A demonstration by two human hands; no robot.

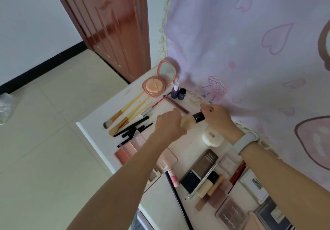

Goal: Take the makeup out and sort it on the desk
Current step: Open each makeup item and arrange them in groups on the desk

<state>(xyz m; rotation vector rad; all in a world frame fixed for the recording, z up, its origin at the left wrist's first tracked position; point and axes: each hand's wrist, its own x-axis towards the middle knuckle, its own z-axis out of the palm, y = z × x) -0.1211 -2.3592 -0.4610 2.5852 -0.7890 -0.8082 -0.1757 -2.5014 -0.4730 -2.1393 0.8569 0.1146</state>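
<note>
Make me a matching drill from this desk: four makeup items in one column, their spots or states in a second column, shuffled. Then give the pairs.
Column 1
1. powder compact
2. foundation bottle
3. wooden-handled brushes
4. white powder puff

Column 2
A. lying in a row near the desk's left edge
B. lying under the right wrist
C. open, mirror up, at the far end
D. held between both hands

Pairs: 1-C, 2-D, 3-A, 4-B. The left hand grips the bottle's beige body; the right hand holds its black cap.
</note>
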